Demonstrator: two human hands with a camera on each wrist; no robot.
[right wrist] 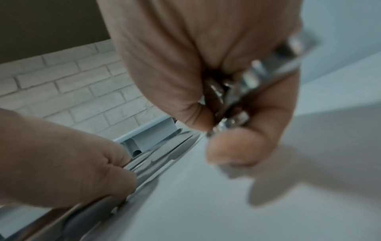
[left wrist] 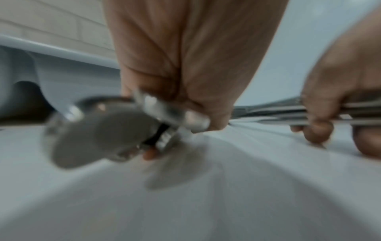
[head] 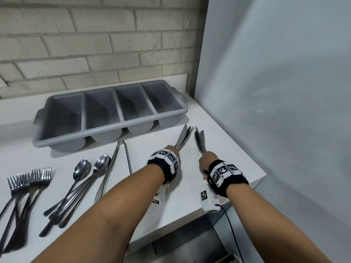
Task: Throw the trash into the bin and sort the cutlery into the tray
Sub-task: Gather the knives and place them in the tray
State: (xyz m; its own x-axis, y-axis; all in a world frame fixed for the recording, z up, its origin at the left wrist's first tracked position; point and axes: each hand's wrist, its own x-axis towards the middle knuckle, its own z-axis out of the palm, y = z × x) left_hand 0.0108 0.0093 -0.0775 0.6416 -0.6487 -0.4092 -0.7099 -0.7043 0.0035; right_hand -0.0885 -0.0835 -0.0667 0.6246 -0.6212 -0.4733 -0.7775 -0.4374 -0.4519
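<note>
A grey four-compartment cutlery tray (head: 114,128) stands at the back of the white counter, and every compartment I can see into holds nothing. My left hand (head: 171,149) grips a bundle of knives (head: 183,136), blades pointing toward the tray's right end. My right hand (head: 206,160) grips a second bundle of knives (head: 199,141) just to the right. The left wrist view shows the handle ends (left wrist: 128,130) in my curled left fingers (left wrist: 206,117). In the right wrist view, my right fingers (right wrist: 237,143) curl round knife handles (right wrist: 233,114).
Forks (head: 28,183) lie at the counter's left, spoons (head: 83,175) beside them, and metal tongs (head: 121,158) left of my left arm. A grey wall (head: 275,92) stands close on the right. The counter edge (head: 247,188) drops off beneath my right wrist.
</note>
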